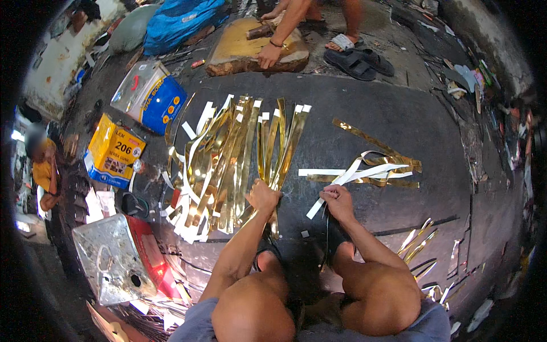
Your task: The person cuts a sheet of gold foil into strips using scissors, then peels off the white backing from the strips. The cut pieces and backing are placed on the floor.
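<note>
My left hand [264,196] is closed around a few shiny gold strips [285,145] with white ends, which fan out away from it across the dark mat. To its left lies a thick bundle of more gold and white strips [219,159], loosely spread. My right hand [338,202] pinches the near part of a white strip [345,178] between thumb and fingers. That strip slants over a small crossed pile of white and gold strips [387,171] to the right of my hands.
Several tins stand at left: a blue one [165,105], a yellow one [117,145] and a silver-and-red one [111,262]. At the far side, another person's hand [269,56] rests on a worn wooden block [245,51], near black sandals [356,62]. A blue sack [182,23] lies beyond.
</note>
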`<state>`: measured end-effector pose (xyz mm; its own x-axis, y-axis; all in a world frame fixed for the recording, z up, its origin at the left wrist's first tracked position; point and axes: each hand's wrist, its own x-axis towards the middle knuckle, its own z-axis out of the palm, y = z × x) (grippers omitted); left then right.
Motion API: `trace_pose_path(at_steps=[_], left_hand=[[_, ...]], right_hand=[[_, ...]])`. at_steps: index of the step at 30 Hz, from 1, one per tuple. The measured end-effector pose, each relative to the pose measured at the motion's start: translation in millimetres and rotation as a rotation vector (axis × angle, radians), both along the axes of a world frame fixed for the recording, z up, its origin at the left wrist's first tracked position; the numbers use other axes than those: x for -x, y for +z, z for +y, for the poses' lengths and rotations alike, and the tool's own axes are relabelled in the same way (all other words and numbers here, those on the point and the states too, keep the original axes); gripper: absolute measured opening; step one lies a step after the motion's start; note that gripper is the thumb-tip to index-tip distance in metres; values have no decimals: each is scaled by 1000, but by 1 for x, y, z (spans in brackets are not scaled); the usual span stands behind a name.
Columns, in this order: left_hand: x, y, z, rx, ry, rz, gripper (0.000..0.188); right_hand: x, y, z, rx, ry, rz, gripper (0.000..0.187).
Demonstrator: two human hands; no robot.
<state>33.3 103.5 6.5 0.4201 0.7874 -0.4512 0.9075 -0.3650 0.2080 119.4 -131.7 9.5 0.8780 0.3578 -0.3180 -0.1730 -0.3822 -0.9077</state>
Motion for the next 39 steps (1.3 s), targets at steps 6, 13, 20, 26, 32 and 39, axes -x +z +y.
trace_pose_path(at_steps=[6, 13, 20, 26, 32, 39], left_hand=[[-1, 14, -18, -140, -117, -135, 53], [0, -2, 6, -81, -125, -229, 51], [-32, 163, 14, 322, -465, -541, 55], [88, 241, 52, 384, -637, -327, 41], [163, 164, 90, -119, -939, 91, 81], [105, 43, 33, 14, -509, -600, 48]], right_hand=[[7, 20, 12, 139, 129, 128, 31], [6, 20, 24, -204, 181, 697, 70], [-13, 65, 54, -785, 99, 1328, 131], [-18, 95, 67, -1235, -85, 893, 107], [-12, 15, -40, -533, -316, 557, 72], [-7, 29, 2, 138, 310, -49, 31]])
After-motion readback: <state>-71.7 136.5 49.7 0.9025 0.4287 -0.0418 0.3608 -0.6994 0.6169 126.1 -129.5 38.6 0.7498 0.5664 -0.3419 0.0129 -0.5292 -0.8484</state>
